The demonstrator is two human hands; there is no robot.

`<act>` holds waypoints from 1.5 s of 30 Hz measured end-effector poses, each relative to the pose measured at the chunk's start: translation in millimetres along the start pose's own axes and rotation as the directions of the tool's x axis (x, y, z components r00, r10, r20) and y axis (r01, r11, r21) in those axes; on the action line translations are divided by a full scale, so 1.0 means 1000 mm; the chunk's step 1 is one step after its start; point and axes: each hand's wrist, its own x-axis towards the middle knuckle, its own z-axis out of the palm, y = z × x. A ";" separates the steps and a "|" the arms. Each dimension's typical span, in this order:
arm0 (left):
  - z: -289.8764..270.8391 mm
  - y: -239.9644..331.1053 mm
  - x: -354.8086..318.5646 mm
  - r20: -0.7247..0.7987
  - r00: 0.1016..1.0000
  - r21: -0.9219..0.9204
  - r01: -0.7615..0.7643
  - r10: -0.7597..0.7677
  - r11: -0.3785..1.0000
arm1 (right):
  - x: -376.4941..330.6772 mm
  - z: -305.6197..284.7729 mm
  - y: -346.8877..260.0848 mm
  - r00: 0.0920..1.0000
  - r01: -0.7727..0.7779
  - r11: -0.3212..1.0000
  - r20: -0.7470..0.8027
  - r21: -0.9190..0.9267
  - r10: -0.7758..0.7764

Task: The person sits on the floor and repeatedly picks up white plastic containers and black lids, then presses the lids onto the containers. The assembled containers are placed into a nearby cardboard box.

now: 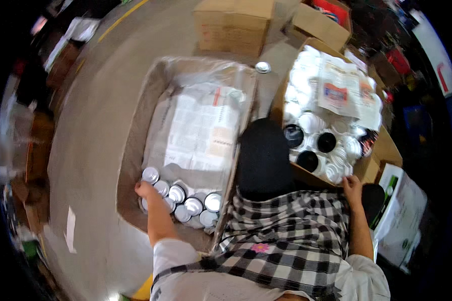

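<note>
My left hand reaches into the near left corner of a carton lined with clear plastic. Its fingers are closed at the edge of a silver round lid. Beside it, several silver-faced lids lie close together along the carton's near end, some with dark rims. Newspaper sheets cover the bottom farther back. On the other side, my right hand is at the near edge of a second carton, by a row of white lids. Its fingers are curled; what they hold, if anything, is hidden.
Black lids and folded newspaper lie among the white ones. One silver lid rests on the floor between the cartons. A closed carton and an open one stand beyond. A white box stands at right.
</note>
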 end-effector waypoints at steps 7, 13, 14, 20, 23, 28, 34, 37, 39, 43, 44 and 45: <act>0.023 0.209 -0.249 0.504 0.668 -0.636 -0.142 0.548 0.758 | -0.015 0.008 -0.001 0.995 -0.068 0.967 -0.054 0.246 0.084; 0.016 0.301 -0.460 0.678 -0.476 -0.716 -0.253 0.560 0.651 | -0.035 -0.023 -0.043 0.969 -0.234 0.677 0.226 0.698 0.102; 0.022 0.306 -0.482 0.622 -0.613 -0.752 -0.292 0.488 0.591 | -0.042 -0.039 -0.055 0.927 -0.354 0.579 0.356 0.735 0.115; 0.078 0.268 -0.558 0.837 -0.521 -0.543 -0.753 -0.168 -0.371 | -0.095 -0.045 -0.033 0.791 -0.450 0.223 0.502 0.865 -0.350; 0.091 0.246 -0.563 0.861 -0.503 -0.485 -0.761 -0.081 -0.430 | -0.102 -0.044 -0.033 0.697 -0.440 0.511 0.640 0.739 -0.325; 0.121 0.191 -0.554 0.838 -0.545 -0.457 -0.718 0.015 -0.525 | -0.096 -0.044 -0.044 0.737 -0.283 0.554 0.547 0.783 -0.396; 0.120 0.202 -0.549 0.891 -0.454 -0.383 -0.744 -0.006 -0.548 | -0.090 -0.052 -0.032 0.510 -0.144 0.723 0.677 0.675 -0.531; 0.115 0.207 -0.552 0.890 -0.457 -0.382 -0.742 -0.002 -0.551 | -0.095 -0.062 -0.028 0.499 0.018 0.675 0.578 0.738 -0.646; 0.106 0.216 -0.554 0.886 -0.462 -0.382 -0.752 0.016 -0.536 | -0.096 -0.061 -0.023 0.480 -0.031 0.643 0.576 0.765 -0.662; 0.095 0.232 -0.552 0.901 -0.432 -0.347 -0.764 0.031 -0.544 | -0.088 -0.058 -0.015 0.517 -0.196 0.629 0.625 0.752 -0.585; 0.093 0.234 -0.551 0.910 -0.413 -0.334 -0.759 0.017 -0.559 | -0.084 -0.057 -0.013 0.541 -0.271 0.613 0.644 0.742 -0.541; 0.094 0.233 -0.543 0.857 -0.496 -0.361 -0.773 0.142 -0.522 | -0.080 -0.055 -0.012 0.603 -0.357 0.529 0.622 0.770 -0.499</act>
